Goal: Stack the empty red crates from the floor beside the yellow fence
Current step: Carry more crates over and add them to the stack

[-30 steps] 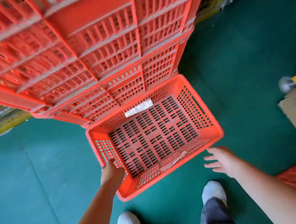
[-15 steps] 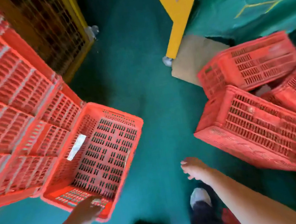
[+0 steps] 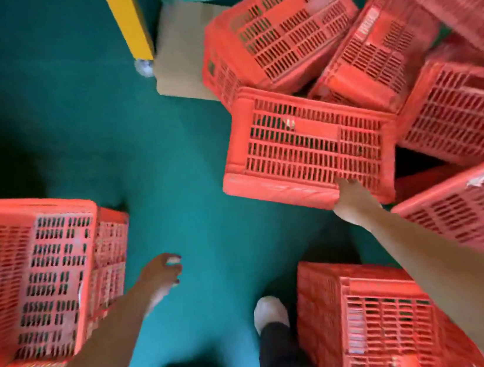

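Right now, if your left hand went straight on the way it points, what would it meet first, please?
The left hand points across bare green floor; beyond that, probably the tipped red crate the right hand touches, though depth is unclear.

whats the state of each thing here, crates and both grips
crate pile, jumbled, tilted
tipped crate, tipped over, against the crate pile
right grip, touching tipped crate's lower edge, hold unclear
left grip, loosely curled, holding nothing
left crate, upright, open top up

Red crates slotted matt plastic; floor smooth green; cardboard matt.
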